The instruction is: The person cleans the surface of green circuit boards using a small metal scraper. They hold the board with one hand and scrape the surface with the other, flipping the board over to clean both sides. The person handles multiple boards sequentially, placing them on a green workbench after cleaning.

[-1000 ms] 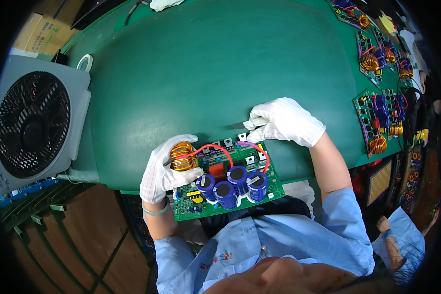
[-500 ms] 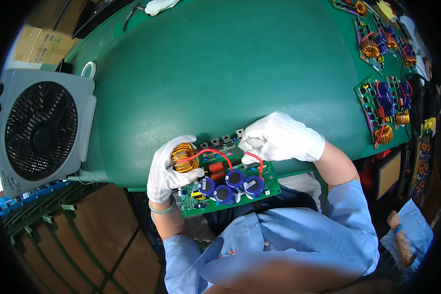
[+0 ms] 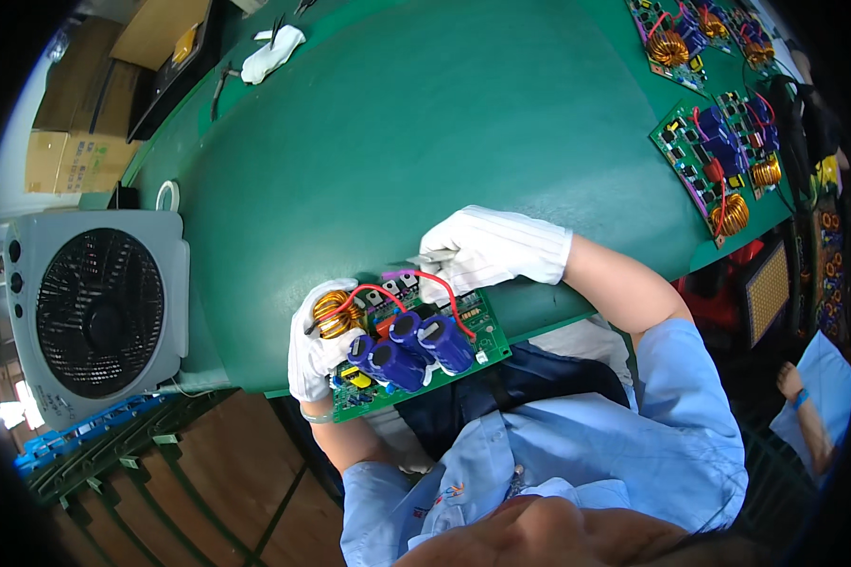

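Observation:
A green circuit board (image 3: pixel 489 342) is held tilted at the table's near edge, in front of my body. It carries blue cylindrical capacitors (image 3: pixel 396 365), red wires (image 3: pixel 455 300) and a copper-wound toroid coil (image 3: pixel 336 315). My left hand (image 3: pixel 308 357), in a white glove, is closed on the board's left end, its fingers around the coil. Over the far edge, beside a row of upright metal-tabbed components (image 3: pixel 390 285), is my gloved right hand (image 3: pixel 492 248). Its fingers are pinched together at a small greyish piece (image 3: pixel 431 258), whose kind I cannot make out.
A grey box fan (image 3: pixel 99 312) stands at the left, near cardboard boxes (image 3: pixel 80 161). Several similar boards (image 3: pixel 695 156) lie at the right of the green table mat (image 3: pixel 397 142). Pliers (image 3: pixel 221 92) and a white cloth (image 3: pixel 272 57) are at the far left. Another person's arm (image 3: pixel 804 406) shows at right.
The view has shifted. My right hand has moved left along the board's far edge and now shows a greyish piece at its fingertips. My left hand keeps its grip, and the board is tilted more.

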